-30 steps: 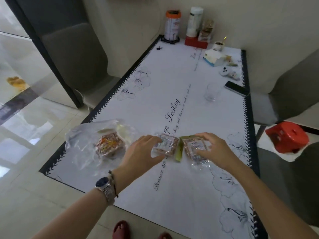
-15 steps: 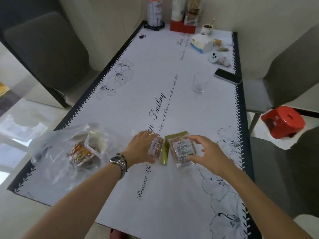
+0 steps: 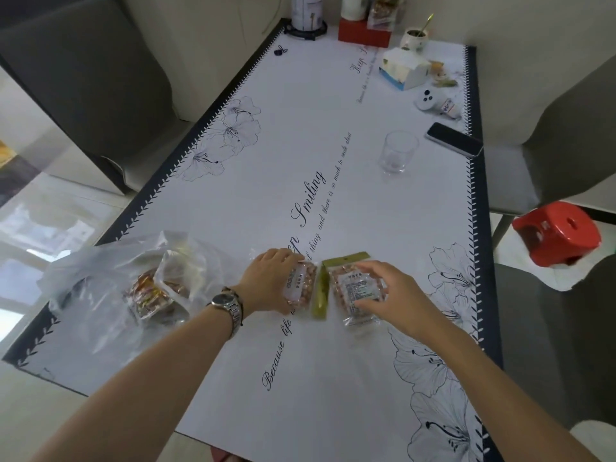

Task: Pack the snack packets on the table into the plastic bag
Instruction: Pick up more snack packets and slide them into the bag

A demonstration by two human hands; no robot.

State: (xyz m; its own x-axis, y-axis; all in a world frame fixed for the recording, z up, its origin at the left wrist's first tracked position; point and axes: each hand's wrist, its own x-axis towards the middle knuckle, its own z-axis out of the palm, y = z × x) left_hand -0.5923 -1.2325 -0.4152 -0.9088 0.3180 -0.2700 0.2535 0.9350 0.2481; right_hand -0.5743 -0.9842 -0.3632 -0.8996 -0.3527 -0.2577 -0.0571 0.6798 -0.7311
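The left hand (image 3: 271, 278) curled over the left packet (image 3: 300, 285); the right hand (image 3: 396, 295), fingers spread, pressed on the right packet (image 3: 358, 290). Whether either truly gripped, I could not tell. By the table's (image 3: 333, 378) near-left edge lay the bag (image 3: 110, 288), snacks already inside. The packets sat mid-table toward the near edge, touching. They looked light, crinkly and slippery; pinching a sealed end would probably hold best.

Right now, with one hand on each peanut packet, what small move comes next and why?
Probably lift the clear peanut packet under the left hand toward the crumpled clear plastic bag: the bag lies on that side and already holds a packet.
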